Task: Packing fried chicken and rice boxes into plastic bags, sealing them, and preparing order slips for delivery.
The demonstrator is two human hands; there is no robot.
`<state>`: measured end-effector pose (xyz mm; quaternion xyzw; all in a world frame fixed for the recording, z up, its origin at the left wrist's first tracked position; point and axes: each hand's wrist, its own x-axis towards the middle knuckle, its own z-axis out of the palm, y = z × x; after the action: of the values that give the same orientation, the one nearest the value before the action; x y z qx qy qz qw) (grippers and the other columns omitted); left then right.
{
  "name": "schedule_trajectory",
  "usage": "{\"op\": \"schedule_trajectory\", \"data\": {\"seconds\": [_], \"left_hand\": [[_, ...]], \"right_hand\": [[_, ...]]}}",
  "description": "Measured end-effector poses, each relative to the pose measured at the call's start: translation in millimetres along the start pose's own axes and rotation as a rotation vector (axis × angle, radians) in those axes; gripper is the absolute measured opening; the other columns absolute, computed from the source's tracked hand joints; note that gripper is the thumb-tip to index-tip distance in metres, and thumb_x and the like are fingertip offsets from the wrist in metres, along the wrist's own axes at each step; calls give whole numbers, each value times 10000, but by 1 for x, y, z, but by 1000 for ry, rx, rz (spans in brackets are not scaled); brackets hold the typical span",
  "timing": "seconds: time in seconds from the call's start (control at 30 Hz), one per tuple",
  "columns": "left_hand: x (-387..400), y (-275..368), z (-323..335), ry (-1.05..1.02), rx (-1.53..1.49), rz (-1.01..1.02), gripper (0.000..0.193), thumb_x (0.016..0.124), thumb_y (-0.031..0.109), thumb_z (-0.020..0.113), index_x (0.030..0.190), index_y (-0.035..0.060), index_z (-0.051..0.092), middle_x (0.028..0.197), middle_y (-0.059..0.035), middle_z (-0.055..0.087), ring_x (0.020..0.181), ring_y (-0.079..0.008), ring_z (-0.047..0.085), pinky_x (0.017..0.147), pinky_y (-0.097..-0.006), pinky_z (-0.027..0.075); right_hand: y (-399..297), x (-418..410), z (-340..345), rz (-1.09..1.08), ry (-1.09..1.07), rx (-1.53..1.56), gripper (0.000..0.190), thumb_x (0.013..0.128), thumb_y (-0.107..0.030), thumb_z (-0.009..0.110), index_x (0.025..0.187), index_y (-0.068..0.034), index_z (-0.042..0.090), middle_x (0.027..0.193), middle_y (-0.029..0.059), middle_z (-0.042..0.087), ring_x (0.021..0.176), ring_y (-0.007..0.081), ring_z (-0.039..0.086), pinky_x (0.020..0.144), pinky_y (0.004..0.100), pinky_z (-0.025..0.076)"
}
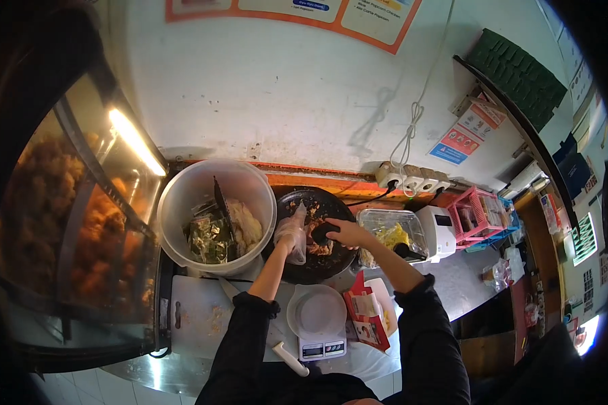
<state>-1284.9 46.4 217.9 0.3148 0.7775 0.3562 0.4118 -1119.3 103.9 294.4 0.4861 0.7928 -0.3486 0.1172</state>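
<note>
In a dark round pan (304,273) lies chopped, reddish-brown food (320,248) with crumbs around it. My left hand (287,237), in a clear plastic glove, is over the pan's left side; its fingers are blurred by the loose plastic. My right hand (347,233), bare, grips a black-handled tool (325,233) over the food; the tool's working end is hidden. Below the pan, a clear plastic bowl (316,310) rests on a white kitchen scale (322,349). Beside it stands an open red and white food box (367,314).
A large plastic tub (164,228) holding foil-wrapped items stands left of the pan, near a lit glass display case (106,202) of fried food. A knife (289,358) lies by a white cutting board (192,324). A clear tray (385,215) with yellow food is at right.
</note>
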Motion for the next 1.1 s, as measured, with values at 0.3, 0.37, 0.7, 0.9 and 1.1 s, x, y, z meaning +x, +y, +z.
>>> {"op": "schedule_trajectory", "data": {"seconds": [0.3, 0.37, 0.7, 0.9, 1.1], "left_hand": [[27, -7, 14, -187, 285, 365, 428, 799, 330, 433, 1082, 19, 510, 914, -185, 587, 907, -327, 556, 792, -405, 426], [30, -6, 15, -326, 368, 441, 414, 777, 200, 506, 1158, 58, 428, 946, -241, 574, 941, -392, 541, 818, -424, 442], [-18, 27, 64, -143, 773, 378, 782, 607, 398, 715, 1250, 123, 366, 1259, -201, 364, 1111, -367, 445, 900, -429, 412], [-32, 30, 62, -72, 578, 280, 628, 607, 253, 733, 1153, 109, 459, 1199, -190, 440, 1068, -342, 492, 880, -390, 430], [-83, 90, 37, -500, 631, 567, 458, 569, 193, 725, 957, 25, 551, 946, -172, 593, 914, -288, 577, 773, -339, 460]], "right_hand": [[21, 6, 10, -8, -84, 102, 631, 795, -359, 551, 1347, -241, 268, 666, 119, 593, 441, 202, 554, 408, 298, 473], [36, 6, -7, -28, -54, 90, 620, 797, -361, 552, 1342, -247, 277, 740, 143, 606, 491, 211, 577, 449, 307, 479], [57, 36, -5, -146, 319, -480, 680, 826, -364, 520, 1359, -354, 98, 1068, 222, 523, 873, 403, 570, 731, 481, 468], [102, 28, 11, -337, 634, -402, 583, 814, -305, 549, 1322, -223, 276, 1006, 181, 537, 851, 375, 567, 736, 429, 475], [117, -121, 34, -378, 329, 447, 289, 814, -173, 549, 1092, -94, 555, 871, 118, 616, 837, 215, 599, 730, 309, 455]]}}
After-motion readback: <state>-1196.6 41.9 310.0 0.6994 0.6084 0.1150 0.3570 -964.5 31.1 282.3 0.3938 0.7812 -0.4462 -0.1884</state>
